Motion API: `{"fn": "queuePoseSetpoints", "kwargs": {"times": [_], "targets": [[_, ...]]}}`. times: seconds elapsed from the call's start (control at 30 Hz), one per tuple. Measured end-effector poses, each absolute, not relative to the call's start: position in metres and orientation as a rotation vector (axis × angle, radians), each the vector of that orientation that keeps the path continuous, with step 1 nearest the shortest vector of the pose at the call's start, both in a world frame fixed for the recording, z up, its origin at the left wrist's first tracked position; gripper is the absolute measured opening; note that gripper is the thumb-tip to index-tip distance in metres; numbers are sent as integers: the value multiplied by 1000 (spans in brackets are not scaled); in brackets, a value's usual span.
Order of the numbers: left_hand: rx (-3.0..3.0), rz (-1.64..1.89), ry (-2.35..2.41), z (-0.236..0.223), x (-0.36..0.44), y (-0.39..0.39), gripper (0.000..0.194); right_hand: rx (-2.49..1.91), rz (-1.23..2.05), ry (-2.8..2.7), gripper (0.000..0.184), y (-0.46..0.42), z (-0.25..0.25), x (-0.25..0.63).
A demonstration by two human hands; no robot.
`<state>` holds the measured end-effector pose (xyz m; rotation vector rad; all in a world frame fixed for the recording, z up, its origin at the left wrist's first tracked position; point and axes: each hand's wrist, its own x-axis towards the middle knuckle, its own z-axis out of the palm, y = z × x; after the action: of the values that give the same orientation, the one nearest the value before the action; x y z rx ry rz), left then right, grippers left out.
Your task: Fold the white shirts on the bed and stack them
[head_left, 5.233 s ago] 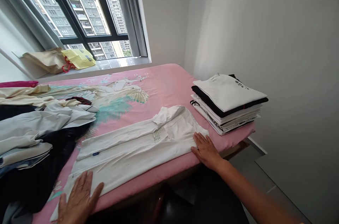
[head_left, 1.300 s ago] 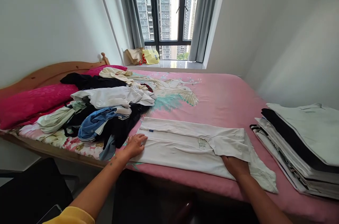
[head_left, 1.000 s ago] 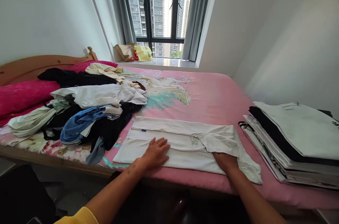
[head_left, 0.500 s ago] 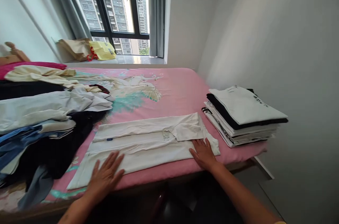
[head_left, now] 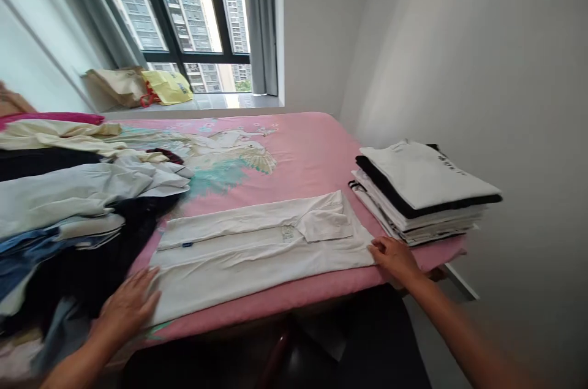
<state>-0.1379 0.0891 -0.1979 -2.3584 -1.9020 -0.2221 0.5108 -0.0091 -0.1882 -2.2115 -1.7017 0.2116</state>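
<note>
White, short-sleeved, soft-fabric shirt [head_left: 257,260] lay lengthwise on the pink printed bedsheet [head_left: 312,150]; using the shirt as landmark. Fold partly done, I judged: its far long side was turned in, that side's sleeve laid back over it, and the near side looked turned in too. Not yet done: any fold across the length, as it lay stretched out. Left of it, a loose heap of mixed clothes [head_left: 92,187], untouched by me; right of it, a squared stack of folded white and black garments [head_left: 427,181]. My left hand [head_left: 128,303] rested at its left end, fingers apart, flat, clamped on nothing. My right hand [head_left: 395,259] was at its right end, curled fingertips at the near corner; couldn't tell if they pinched cloth. Shirt spanned the gap between both hands.
</note>
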Motion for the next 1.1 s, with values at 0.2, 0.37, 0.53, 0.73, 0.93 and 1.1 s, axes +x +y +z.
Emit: {"fn": "queuePoseSetpoints", "kwargs": {"times": [0.2, 0.37, 0.53, 0.73, 0.93, 1.1], "targets": [[-2364, 23, -1843, -171, -100, 84, 58, -2392, 567, -1563, 41, -5, -195, 516], [-2507, -149, -1723, -191, -70, 68, 46, -2330, 564, -1424, 28, -6, -201, 519], [-2459, -460, -1689, -225, -64, 74, 43, -2230, 256, -1511, 30, 6, -189, 498], [-2685, -836, -1331, -195, 38, 72, 34, -2112, 235, -1541, 36, 46, -180, 462], [-2987, -697, -1166, -169, 175, 67, 37, -2121, 344, -1405, 23, 77, -177, 463], [-2939, -580, -1326, -173, 236, 86, 44, -2051, 544, -1250, 17, 87, -172, 469]]}}
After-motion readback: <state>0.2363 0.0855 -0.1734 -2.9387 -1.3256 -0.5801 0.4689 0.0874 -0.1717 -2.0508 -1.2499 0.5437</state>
